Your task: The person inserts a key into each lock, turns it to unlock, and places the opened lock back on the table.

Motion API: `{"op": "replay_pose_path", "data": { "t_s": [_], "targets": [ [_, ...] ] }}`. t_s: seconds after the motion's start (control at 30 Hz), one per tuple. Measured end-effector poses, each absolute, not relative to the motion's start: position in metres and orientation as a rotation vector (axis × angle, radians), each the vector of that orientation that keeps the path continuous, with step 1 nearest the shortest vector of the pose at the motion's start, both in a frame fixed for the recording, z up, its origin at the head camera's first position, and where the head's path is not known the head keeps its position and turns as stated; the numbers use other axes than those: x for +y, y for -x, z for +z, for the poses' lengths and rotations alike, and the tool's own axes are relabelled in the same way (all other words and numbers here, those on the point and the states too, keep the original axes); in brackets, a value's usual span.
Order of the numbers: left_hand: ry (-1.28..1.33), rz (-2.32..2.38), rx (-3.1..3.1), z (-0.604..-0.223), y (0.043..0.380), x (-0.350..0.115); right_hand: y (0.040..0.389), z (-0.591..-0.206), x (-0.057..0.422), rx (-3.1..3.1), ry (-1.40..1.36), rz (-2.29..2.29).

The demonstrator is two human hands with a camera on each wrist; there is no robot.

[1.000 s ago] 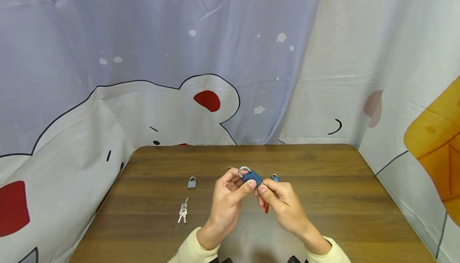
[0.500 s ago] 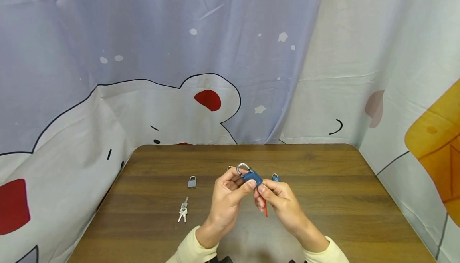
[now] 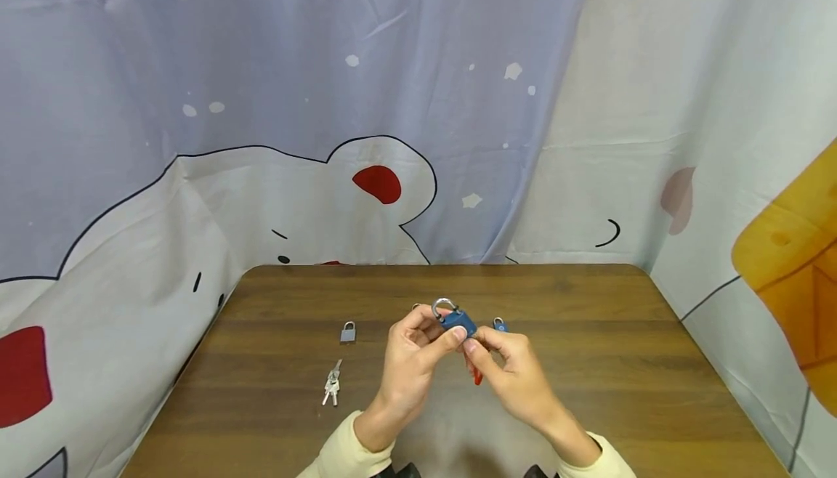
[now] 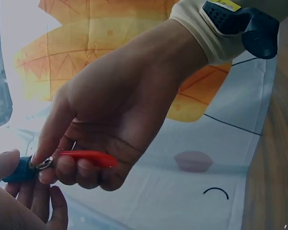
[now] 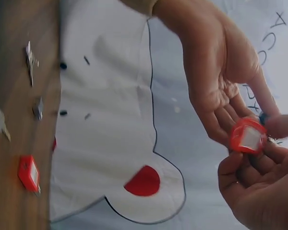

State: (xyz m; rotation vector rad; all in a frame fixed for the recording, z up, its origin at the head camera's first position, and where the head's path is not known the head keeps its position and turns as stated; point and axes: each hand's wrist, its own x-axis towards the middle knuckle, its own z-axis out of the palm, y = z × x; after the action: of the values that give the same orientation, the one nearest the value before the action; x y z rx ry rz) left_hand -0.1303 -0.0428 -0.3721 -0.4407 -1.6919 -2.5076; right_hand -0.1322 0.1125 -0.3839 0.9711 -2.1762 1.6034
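Bare hands [image 3: 408, 373] emerge from pale yellow sleeves [image 3: 348, 450] with snug cuffs [image 4: 194, 29]. Against the right cuff sits a dark, rounded device [image 4: 260, 40], its side dotted with holes, bearing a yellow label [image 4: 225, 5].

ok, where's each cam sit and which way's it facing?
Head: on the head, forward-down over the table; left hand, right hand, sleeves show.
Left wrist: worn there, facing right, orange print behind; both hands, one sleeve.
Right wrist: worn there, facing forward-left, white cartoon print behind; both hands, sleeve edge.
Head and left wrist share both hands, blue padlock, red tag.
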Motion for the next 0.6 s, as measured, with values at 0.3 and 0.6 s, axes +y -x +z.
{"op": "replay_pose_path", "data": {
  "t_s": [0.3, 0.6],
  "targets": [
    [0.443, -2.39, -1.767, -0.372, 0.13, -0.049, 0.13, -0.37, 0.124, -2.139, -0.871, 1.16],
    [0.577, -2.169, -1.871, -0.383, 0.13, -0.054, 0.128, -0.351, 0.13, -2.074, -0.941, 1.041]
  ]
}}
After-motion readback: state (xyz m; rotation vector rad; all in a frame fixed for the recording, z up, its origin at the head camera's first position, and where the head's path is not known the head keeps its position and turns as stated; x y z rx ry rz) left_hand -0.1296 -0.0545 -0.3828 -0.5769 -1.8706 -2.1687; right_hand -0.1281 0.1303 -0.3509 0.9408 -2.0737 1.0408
